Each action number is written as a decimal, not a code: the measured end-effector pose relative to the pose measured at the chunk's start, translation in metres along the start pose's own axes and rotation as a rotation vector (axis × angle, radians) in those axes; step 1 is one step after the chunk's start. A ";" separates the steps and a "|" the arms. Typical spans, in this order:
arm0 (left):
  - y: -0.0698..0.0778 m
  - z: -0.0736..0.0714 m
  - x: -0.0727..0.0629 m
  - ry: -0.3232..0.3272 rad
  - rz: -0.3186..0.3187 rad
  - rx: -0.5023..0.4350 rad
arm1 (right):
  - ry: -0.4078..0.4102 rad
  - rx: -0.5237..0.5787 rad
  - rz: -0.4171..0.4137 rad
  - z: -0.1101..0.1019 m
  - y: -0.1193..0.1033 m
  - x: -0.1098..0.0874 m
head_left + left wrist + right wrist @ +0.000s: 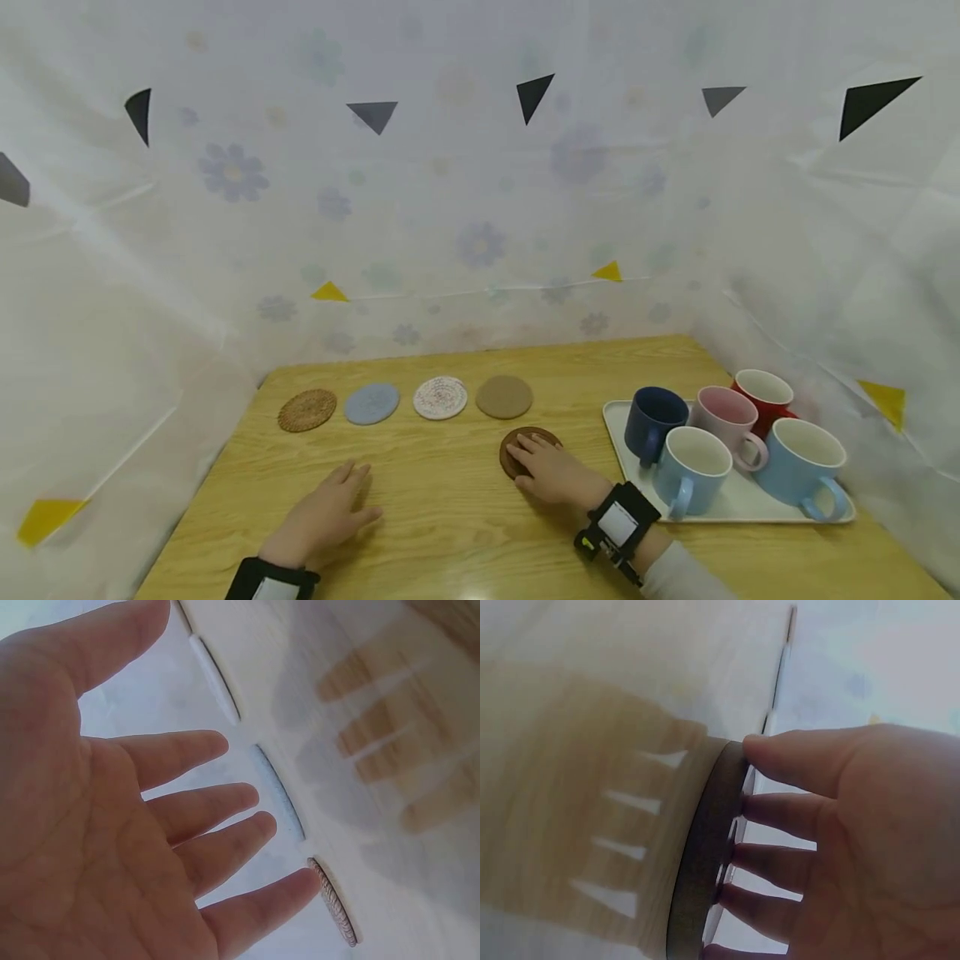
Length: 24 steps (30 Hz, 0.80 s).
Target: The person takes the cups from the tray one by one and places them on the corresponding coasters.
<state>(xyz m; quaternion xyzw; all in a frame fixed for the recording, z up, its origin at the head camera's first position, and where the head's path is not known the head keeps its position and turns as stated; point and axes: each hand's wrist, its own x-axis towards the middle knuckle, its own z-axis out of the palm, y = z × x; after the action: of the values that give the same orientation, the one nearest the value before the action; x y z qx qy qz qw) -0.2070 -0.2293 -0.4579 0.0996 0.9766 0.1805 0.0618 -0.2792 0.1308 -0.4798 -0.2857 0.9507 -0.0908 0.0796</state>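
My right hand (557, 475) lies over a dark brown round coaster (513, 444) on the table, its fairly straight fingers spread across the top. In the right wrist view the fingertips touch the upper face of the coaster (705, 847), with the thumb at its edge. My left hand (324, 510) hovers above the wood at the left, fingers spread and holding nothing. Beyond the hands, a row runs along the back: a brown woven coaster (307, 410), a light blue one (372, 403), a white speckled one (440, 397) and a tan one (504, 397).
On the right a cream tray (617, 414) carries several mugs: a navy mug (654, 421), a pink mug (723, 419), a red mug (763, 396) and light blue mugs (693, 471). White flowered sheeting (480, 183) encloses the wooden table (427, 517) at the back and sides.
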 end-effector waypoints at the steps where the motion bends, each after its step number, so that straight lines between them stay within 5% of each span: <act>1: -0.001 -0.001 0.000 0.001 0.003 0.000 | 0.003 0.013 0.017 -0.001 0.004 -0.001; 11: -0.002 -0.001 -0.003 0.003 0.011 0.004 | 0.035 0.123 0.183 -0.010 0.039 0.004; 24: 0.002 -0.003 -0.008 -0.011 0.010 -0.013 | 0.015 0.149 0.293 -0.028 0.073 0.044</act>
<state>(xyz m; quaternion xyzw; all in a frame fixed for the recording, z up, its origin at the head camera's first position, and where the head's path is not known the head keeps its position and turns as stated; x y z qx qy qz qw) -0.1997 -0.2302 -0.4542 0.1050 0.9745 0.1866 0.0667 -0.3594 0.1697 -0.4731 -0.1365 0.9734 -0.1504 0.1059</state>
